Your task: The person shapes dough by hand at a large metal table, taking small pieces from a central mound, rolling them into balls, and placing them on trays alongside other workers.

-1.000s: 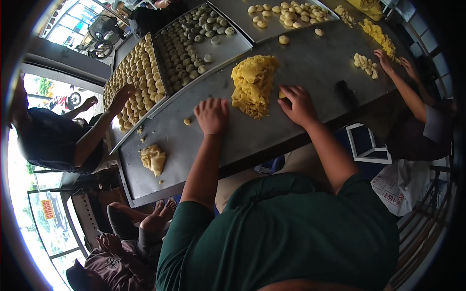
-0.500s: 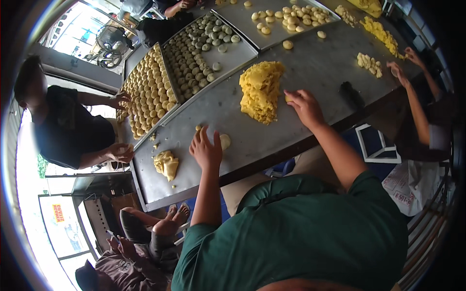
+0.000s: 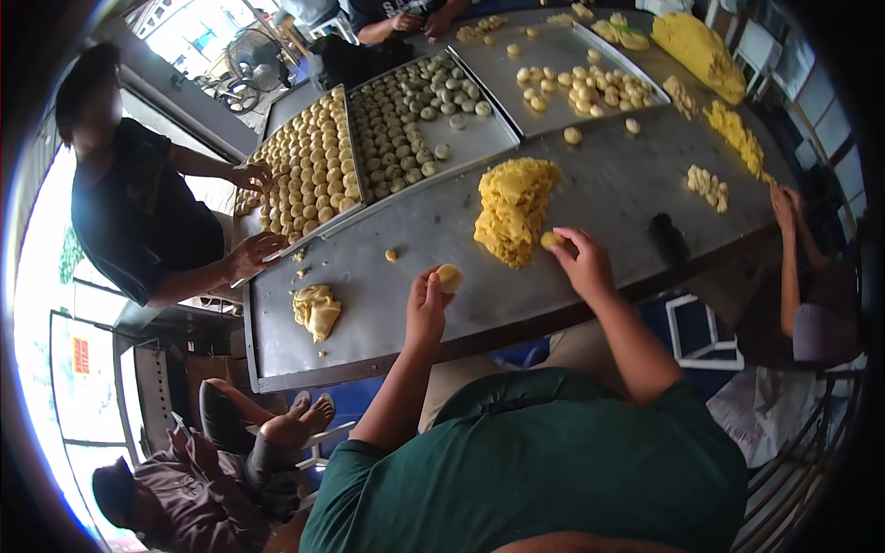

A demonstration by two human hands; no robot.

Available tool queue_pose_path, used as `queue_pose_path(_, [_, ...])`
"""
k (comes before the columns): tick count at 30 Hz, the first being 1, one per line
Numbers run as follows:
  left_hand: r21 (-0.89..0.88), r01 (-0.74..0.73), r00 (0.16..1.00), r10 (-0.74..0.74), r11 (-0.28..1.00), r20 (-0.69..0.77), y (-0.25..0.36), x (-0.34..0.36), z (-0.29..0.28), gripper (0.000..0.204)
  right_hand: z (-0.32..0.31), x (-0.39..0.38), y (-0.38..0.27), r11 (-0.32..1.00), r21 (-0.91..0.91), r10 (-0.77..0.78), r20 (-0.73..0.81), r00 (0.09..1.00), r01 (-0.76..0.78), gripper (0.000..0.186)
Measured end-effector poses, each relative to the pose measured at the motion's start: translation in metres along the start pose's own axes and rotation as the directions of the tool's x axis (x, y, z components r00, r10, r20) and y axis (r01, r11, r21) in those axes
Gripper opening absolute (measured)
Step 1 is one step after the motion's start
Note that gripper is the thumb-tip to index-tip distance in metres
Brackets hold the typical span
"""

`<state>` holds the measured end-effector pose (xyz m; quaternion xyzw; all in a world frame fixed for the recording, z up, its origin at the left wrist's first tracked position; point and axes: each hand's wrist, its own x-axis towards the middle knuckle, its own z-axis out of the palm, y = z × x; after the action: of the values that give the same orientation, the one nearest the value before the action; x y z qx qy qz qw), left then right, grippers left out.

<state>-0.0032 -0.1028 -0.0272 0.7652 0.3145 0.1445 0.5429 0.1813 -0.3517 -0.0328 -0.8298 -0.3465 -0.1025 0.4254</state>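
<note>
My left hand (image 3: 425,311) holds a flat round of pale dough (image 3: 449,278) upright between thumb and fingers, just over the near part of the metal table. A small lump of yellow filling (image 3: 552,240) is pinched in my right hand (image 3: 587,267), close to the lower right side of a big crumbly yellow filling mound (image 3: 516,207). One small dough piece (image 3: 391,255) lies on the table beyond my left hand. Farther left rests a smooth, glossy dough lump (image 3: 316,311) with crumbs around it.
Trays of dough balls (image 3: 309,170) line the table's far side, some greenish (image 3: 447,88). A person (image 3: 138,203) at the left reaches to a tray; another's hands (image 3: 788,207) work at the right by a yellow filling strip (image 3: 737,138). A dark object (image 3: 667,240) lies near the edge.
My left hand has lifted the flat dough round off the table and turned it upright. My right hand still pinches yellow filling beside the mound. The view has shifted a little.
</note>
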Motion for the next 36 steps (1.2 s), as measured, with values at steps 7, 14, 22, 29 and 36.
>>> queue_pose_path(7, [-0.702,0.311,0.887,0.070,0.640,0.457,0.061,-0.021,0.053,0.054,0.009,0.004,-0.073,0.968,0.120,-0.225,0.036,0.974,0.220,0.028])
queue_pose_path(14, [0.407,-0.351,0.816,0.062,0.843,0.575,0.066,0.006,0.011,0.037,-0.010,-0.005,-0.108,0.904,0.267,-0.364,0.073,0.929,0.334,0.029])
queue_pose_path(22, [0.123,-0.335,0.881,0.264,0.934,0.393,0.077,-0.007,0.018,0.037,0.007,-0.003,-0.093,0.936,0.191,-0.338,0.255,0.906,0.296,0.023])
queue_pose_path(29, [0.146,-0.309,0.841,0.198,0.940,0.504,0.085,-0.016,-0.008,0.040,0.003,-0.014,-0.112,0.850,0.044,-0.525,0.138,0.840,0.524,0.020])
queue_pose_path(36, [0.142,-0.297,0.875,0.209,0.944,0.437,0.078,-0.004,0.011,0.040,0.004,-0.001,-0.110,0.662,0.569,0.209,0.484,0.849,-0.488,0.023])
